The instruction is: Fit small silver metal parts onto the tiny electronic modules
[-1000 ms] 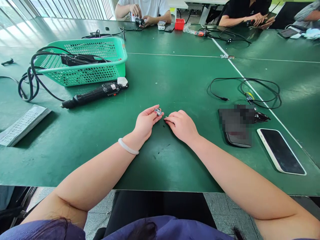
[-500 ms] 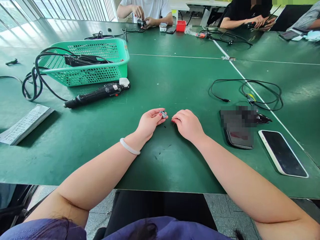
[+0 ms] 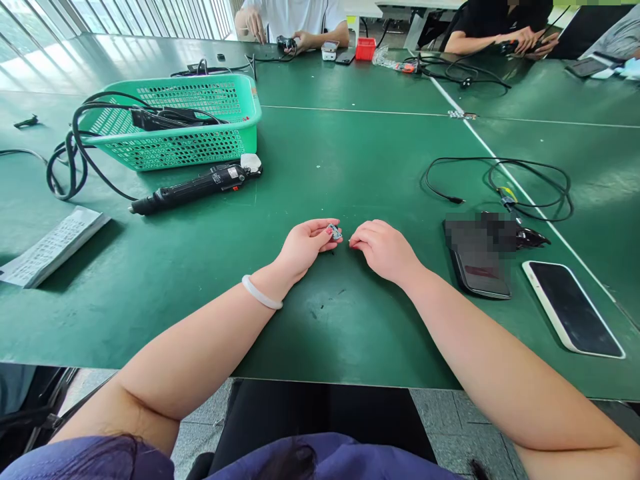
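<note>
My left hand [image 3: 306,247] pinches a small, silvery-grey patterned part [image 3: 335,232] between thumb and fingers; it is too small to name more exactly. Just to its right, my right hand [image 3: 383,248] is closed, its thumb and fingertips pressed together. Whatever those fingertips hold, if anything, is hidden. A narrow gap separates the two hands, and both are low over the green table [image 3: 320,347]. A few tiny dark specks lie on the surface between my forearms.
A green basket [image 3: 180,150] with black cables stands at the left, a black electric screwdriver [image 3: 195,190] before it. Further left lies a paper-covered block [image 3: 53,247]. On the right are a coiled cable [image 3: 525,183], a dark phone-like device [image 3: 480,273] and a white-edged phone [image 3: 575,308]. Two people work opposite.
The view has shifted slightly. My left hand has tilted the small part a little, still pinching it. Opposite, a person's hand has lifted away from a black object.
</note>
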`<state>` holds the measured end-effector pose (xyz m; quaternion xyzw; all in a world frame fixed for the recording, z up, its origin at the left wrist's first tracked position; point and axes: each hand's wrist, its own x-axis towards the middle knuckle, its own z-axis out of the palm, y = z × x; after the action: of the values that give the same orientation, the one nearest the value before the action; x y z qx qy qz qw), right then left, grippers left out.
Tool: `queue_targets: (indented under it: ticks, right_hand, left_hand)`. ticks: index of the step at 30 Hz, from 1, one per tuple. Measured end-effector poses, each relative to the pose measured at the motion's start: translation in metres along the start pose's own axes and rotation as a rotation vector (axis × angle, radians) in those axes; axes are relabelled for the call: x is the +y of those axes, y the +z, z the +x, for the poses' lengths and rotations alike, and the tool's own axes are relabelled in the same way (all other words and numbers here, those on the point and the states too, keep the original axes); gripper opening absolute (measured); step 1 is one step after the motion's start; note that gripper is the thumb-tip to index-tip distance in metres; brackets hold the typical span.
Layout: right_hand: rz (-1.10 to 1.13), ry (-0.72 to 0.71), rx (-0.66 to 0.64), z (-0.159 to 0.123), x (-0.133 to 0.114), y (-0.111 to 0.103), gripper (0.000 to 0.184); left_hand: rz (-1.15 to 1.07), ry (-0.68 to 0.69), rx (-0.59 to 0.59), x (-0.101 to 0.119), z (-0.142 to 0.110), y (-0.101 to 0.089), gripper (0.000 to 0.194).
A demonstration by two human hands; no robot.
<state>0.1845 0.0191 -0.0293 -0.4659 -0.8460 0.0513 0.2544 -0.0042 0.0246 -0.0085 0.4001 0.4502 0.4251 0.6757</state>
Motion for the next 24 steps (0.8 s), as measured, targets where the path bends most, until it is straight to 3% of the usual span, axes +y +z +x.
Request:
queue_targets:
  ticks: [6,11,24]
  right_hand:
    - [0.160,-0.026,0.303,0.000,-0.016,-0.009,0.018]
    - [0.214,-0.083,0.267,-0.002,-0.024,-0.010,0.022]
    - [0.238,-0.082,0.315,-0.002,-0.025,-0.011,0.019]
  left_hand:
    - [0.028,-0.067,-0.157,0.000,-0.004,0.001,0.019]
    - [-0.014,-0.101,-0.284,-0.003,-0.006,0.000,0.014]
    - [-0.045,-0.132,-0.310,-0.003,-0.004,-0.001,0.016]
